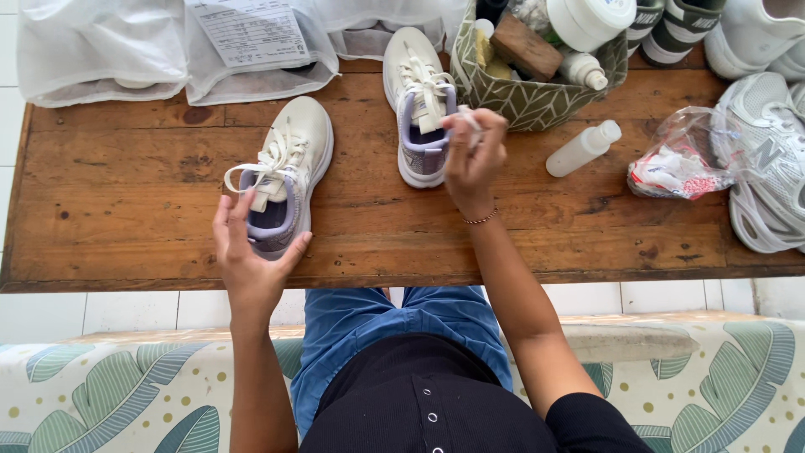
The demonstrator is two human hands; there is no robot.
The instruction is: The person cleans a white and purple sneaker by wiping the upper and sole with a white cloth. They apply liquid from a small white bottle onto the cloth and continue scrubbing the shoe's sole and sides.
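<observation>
The person's left hand [251, 256] cups the heel of a cream mesh sneaker [285, 172] with a lilac lining, thumb on one side and fingers on the other, gripping it where it rests on the near-left part of a worn, knotty wooden table [126, 201]. Its flat white laces lie in a loose bow. The right hand [472, 159] is raised just beside the heel of the matching second sneaker [421, 101], which stands farther back at the middle; its fingers are pinched shut on a small white scrap [470, 124], too crumpled to identify.

Right of that shoe sits a soft fabric basket [528, 101] with a green leaf-line pattern, holding a wooden block, a white jar and small bottles. A slim white plastic bottle [584, 148] lies on its side nearby, and a crinkled clear plastic bag [683, 155] lies farther right, touching grey-white running shoes [767, 159]. Translucent white bags [101, 50] lie at the far left.
</observation>
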